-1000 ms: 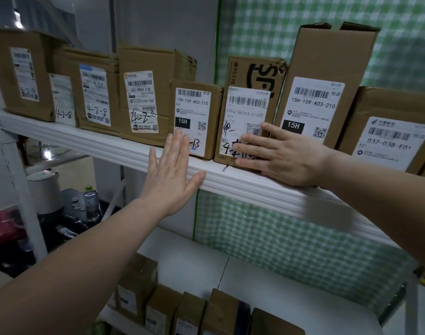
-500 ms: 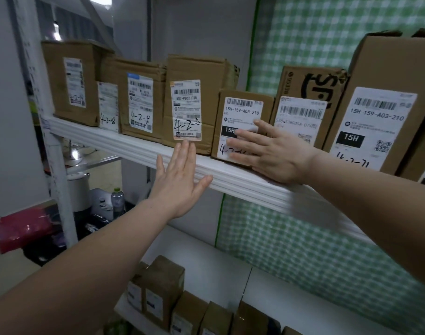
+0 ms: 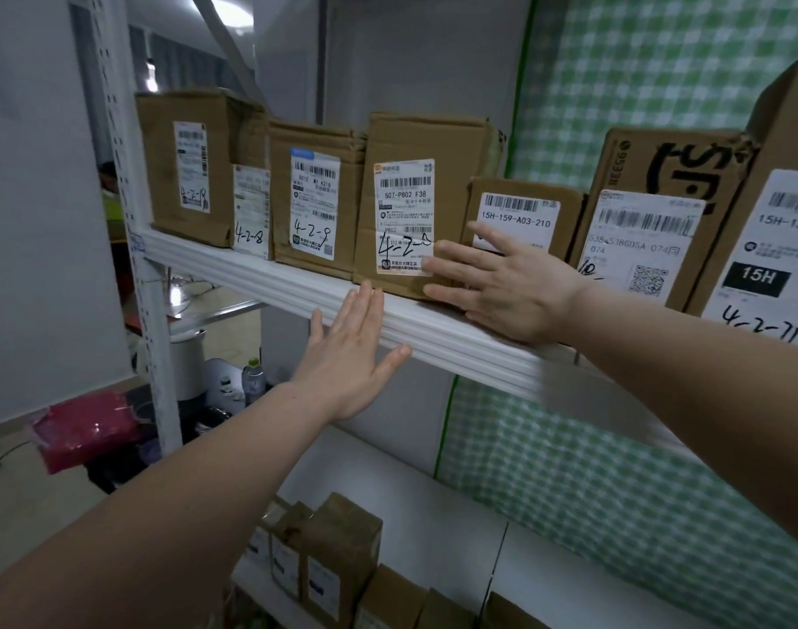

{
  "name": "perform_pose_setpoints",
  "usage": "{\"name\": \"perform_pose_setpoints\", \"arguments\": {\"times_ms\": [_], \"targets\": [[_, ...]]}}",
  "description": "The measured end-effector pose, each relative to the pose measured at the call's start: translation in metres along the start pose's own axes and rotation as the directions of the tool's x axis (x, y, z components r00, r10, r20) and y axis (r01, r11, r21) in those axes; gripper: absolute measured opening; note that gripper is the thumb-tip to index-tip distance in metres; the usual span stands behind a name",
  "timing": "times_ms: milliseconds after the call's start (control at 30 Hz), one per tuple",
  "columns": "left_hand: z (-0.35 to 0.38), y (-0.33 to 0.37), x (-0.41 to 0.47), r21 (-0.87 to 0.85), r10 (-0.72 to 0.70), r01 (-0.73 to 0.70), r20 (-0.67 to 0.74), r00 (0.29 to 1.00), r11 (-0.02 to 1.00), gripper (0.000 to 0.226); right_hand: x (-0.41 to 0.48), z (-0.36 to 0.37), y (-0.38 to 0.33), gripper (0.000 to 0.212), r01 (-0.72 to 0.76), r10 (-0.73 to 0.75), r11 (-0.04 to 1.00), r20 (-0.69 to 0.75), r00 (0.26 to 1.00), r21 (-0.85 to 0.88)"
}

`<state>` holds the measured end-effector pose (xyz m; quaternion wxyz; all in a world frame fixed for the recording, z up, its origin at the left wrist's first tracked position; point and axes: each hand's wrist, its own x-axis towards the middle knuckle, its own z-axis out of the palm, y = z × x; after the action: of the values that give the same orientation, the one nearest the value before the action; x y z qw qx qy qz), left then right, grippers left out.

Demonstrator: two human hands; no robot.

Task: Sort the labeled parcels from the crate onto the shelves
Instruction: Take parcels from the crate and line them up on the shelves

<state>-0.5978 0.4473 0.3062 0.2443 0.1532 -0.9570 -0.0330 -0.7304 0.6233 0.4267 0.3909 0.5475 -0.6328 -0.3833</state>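
Along the upper white ribbed metal shelf [image 3: 270,276], a row of brown corrugated cardboard parcels [image 3: 318,197] stands upright, each faced with a white printed label and a handwritten code such as 4-2-8 or 4-2-9. The right hand [image 3: 508,288] lies flat, fingers [image 3: 451,254] spread wide, across the lower fronts of the tall 507-P802 parcel [image 3: 404,206] and the squat 15H-159-A03-210 parcel [image 3: 519,215] beside it, pressing rather than gripping. The left hand [image 3: 349,351] is open and empty, palm just in front of the shelf lip. The step looks like squaring up or checking parcels already placed, not carrying one; no crate is in view. The next move probably calls for a gentle, even push so the light, creased boxes slide on the smooth shelf without tipping. More small brown parcels [image 3: 338,556] sit on the lower white shelf [image 3: 433,506].
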Motion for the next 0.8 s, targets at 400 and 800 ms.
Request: {"name": "perform_pose_setpoints", "arguments": {"times_ms": [400,800], "targets": [[-0.012,-0.041,0.013,0.005,-0.121,0.121,-0.038,0.992,0.993,0.081,0.074,0.01,-0.005,0.055,0.036,-0.035,0.999,-0.054,0.998,0.019],[-0.004,-0.095,0.026,0.009,-0.271,0.274,-0.104,0.957,0.962,0.089,0.161,0.002,-0.017,0.055,0.097,-0.095,0.995,-0.14,0.986,0.007]]}}
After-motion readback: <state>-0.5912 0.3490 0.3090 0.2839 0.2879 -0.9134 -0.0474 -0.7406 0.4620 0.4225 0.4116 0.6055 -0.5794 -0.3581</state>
